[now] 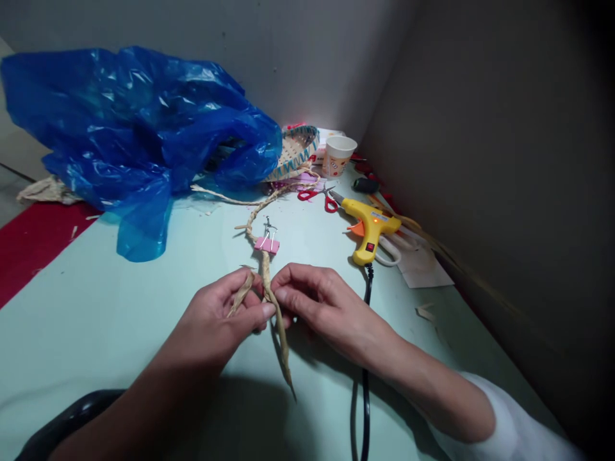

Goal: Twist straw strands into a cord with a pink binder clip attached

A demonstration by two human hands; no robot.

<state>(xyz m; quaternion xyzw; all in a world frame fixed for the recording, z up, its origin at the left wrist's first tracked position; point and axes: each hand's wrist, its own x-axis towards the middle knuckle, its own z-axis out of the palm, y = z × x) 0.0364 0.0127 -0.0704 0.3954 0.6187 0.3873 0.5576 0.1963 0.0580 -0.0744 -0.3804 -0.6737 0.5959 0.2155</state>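
Observation:
A braid of dried, straw-coloured plant fibre (266, 267) runs toward me down the middle of the table. A pink binder clip (267, 245) grips it just beyond my hands. My left hand (235, 304) is closed on the braid's near end from the left, a loose strip (241, 293) folded across its fingers. From the right, my right hand (314, 298) pinches the same braid. One flat strand (282, 336) hangs from between the hands toward me, its tip pointed. Both sets of fingertips partly hide the braid.
A yellow glue gun (368, 224) lies to the right, its black cord (368, 384) running toward me. Beyond are red-handled scissors (330, 202), a paper cup (338, 157) and a woven basket (300, 150). A blue plastic bag (144, 121) fills the back left.

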